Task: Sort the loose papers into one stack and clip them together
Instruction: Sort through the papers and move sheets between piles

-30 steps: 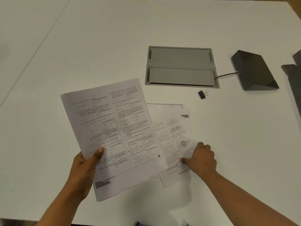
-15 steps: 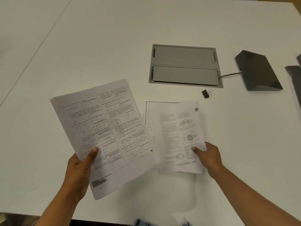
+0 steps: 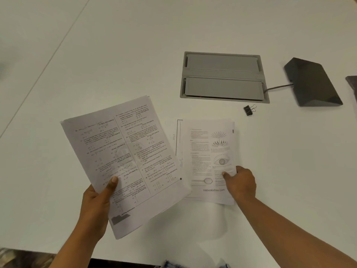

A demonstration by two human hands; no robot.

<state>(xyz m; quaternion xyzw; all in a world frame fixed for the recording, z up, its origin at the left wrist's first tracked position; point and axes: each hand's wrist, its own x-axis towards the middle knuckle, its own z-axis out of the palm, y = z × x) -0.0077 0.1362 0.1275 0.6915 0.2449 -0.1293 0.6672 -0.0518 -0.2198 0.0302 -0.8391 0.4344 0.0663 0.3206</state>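
White tabletop (image 3: 119,55) fills nearly the whole view; its near edge is cut by the bottom of the picture, where a scrap of blue cloth (image 3: 173,265) shows too little to identify. The left hand (image 3: 96,207) is closed on a sheaf of printed sheets (image 3: 123,161), thumb on top, fingers hidden beneath; the sheaf is tilted and raised off the table. Its two columns look like numbered maths questions, but the small type is mostly unreadable. Its right edge overlaps the loose papers (image 3: 204,159) lying flat beside it. The right hand (image 3: 241,182) is curled at their right edge, thumb pressing the top page; whether the fingers reach underneath cannot be told. That page bears drawings of an eye and fan shapes, with "mebookafree.com" printed near the bottom. A second sheet peeks out at the left, mostly covered. Farther off, well apart from the papers, lies a black binder clip (image 3: 249,110). Beyond it sits a grey hatch (image 3: 222,77) set into the table, and a cable (image 3: 278,87) runs to a dark wedge-shaped block (image 3: 311,83).
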